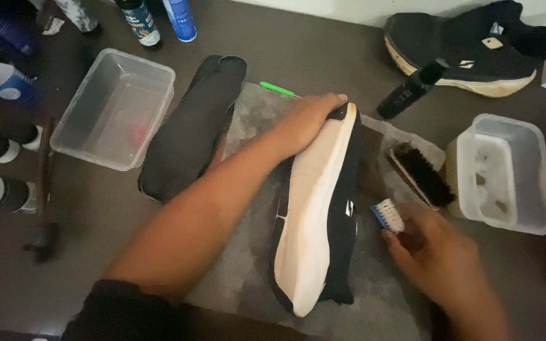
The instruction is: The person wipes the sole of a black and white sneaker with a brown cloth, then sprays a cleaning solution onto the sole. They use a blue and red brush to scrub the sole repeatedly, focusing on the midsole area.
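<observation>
left hand [308, 120] on shoe [317, 208], right hand [437, 256] brush [388, 215]

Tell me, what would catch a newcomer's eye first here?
The black shoe lying on its side on the grey mat, pale sole up, with the left hand gripping its far end. Right of it, the right hand holds a small brush near the shoe.

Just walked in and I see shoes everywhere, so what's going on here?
A person's left hand presses a black shoe on its side, pale sole showing, on a grey mat. The right hand holds a small brush with white bristles beside the shoe. Two dark insoles, a dark-bristled brush, two clear tubs and the second shoe lie around.
</observation>
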